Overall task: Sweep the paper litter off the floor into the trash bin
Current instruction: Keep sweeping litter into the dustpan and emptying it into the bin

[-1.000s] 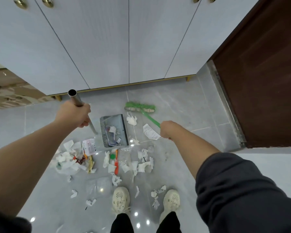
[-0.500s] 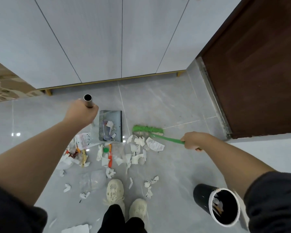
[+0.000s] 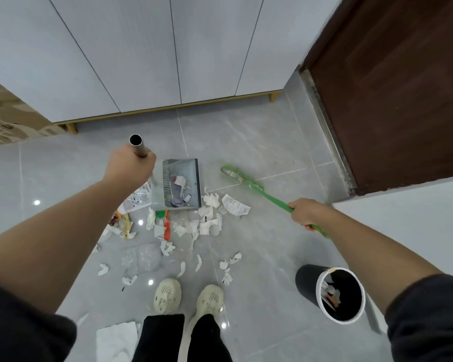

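The grey floor [image 3: 259,142] carries everything; the trash bin [image 3: 306,286] stands at three o'clock from your shoes [image 3: 167,296], near enough for emptying later, I judge; the dustpan [image 3: 183,169] sits at twelve o'clock, at the edge of the paper litter [image 3: 207,226], some scraps already inside; your left hand [image 3: 130,168] closes around its metal handle [image 3: 139,148] to steady it; your right hand [image 3: 305,214] grips the green broom [image 3: 249,184], its head at one o'clock, placed to push paper inward.
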Motion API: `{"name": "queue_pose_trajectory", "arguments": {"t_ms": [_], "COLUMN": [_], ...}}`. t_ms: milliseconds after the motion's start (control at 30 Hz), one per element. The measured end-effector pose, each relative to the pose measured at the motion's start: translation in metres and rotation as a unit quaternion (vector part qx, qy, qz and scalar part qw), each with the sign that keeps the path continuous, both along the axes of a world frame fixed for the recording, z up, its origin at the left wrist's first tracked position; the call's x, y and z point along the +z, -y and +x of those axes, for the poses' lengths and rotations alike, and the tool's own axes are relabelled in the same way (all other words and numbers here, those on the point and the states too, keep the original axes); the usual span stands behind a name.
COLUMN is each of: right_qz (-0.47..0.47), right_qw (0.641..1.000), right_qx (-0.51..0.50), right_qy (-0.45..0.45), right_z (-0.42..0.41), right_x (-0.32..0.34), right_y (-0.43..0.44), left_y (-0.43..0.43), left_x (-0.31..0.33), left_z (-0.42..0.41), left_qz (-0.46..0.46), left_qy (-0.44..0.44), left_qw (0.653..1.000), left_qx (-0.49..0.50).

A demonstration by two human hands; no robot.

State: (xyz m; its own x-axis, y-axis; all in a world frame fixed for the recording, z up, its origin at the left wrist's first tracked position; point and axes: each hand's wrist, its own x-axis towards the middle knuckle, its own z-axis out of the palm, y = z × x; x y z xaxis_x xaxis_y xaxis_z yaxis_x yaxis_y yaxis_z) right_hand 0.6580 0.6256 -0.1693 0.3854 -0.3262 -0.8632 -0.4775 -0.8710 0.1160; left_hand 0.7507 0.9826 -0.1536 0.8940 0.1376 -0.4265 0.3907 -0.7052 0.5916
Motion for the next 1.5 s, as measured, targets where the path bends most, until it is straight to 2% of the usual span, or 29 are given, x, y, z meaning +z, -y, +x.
{"name": "queue_pose_trajectory", "arguments": {"t_ms": [100,267,400,533,700,867,967,1100,1333,1433,1500], "right_qz": [-0.013,-0.039,-0.002,-0.018,0.043,0.115,0.157,0.217,0.291,0.294,0.303], "right_qw": [0.999,0.997,0.995,0.995,0.989,0.984,0.975,0.942,0.902,0.854,0.834], "right_qx": [-0.036,-0.056,-0.080,-0.020,0.032,-0.107,-0.147,-0.249,-0.315,-0.422,-0.451], "right_qy": [0.003,-0.042,-0.062,-0.097,-0.141,-0.084,-0.054,-0.058,-0.051,-0.078,-0.096], "right_z": [-0.010,-0.014,-0.009,-0.002,0.001,0.017,0.037,0.056,0.076,0.076,0.075], "right_x": [-0.004,-0.006,-0.004,-0.006,-0.029,-0.037,-0.039,-0.039,-0.027,-0.013,-0.004], "right_y": [0.003,-0.004,-0.020,-0.038,-0.075,-0.124,-0.155,-0.178,-0.204,-0.197,-0.190], "left_y": [0.010,0.020,0.023,0.020,0.042,0.052,0.051,0.040,-0.002,-0.010,-0.005], "left_x": [0.005,0.003,-0.002,-0.019,-0.028,-0.034,-0.035,-0.036,-0.048,-0.048,-0.038], "left_z": [0.005,0.021,0.032,0.042,0.044,0.059,0.064,0.070,0.075,0.072,0.066], "left_qz": [0.023,0.078,0.109,0.101,0.088,0.082,0.070,0.047,-0.015,-0.022,-0.030], "left_qy": [0.006,0.019,0.015,-0.012,-0.057,-0.053,-0.050,-0.065,-0.088,-0.092,-0.092], "left_qw": [0.999,0.993,0.986,0.977,0.965,0.968,0.971,0.978,0.986,0.985,0.984], "left_qx": [-0.026,-0.084,-0.124,-0.187,-0.241,-0.230,-0.222,-0.194,-0.144,-0.146,-0.147]}}
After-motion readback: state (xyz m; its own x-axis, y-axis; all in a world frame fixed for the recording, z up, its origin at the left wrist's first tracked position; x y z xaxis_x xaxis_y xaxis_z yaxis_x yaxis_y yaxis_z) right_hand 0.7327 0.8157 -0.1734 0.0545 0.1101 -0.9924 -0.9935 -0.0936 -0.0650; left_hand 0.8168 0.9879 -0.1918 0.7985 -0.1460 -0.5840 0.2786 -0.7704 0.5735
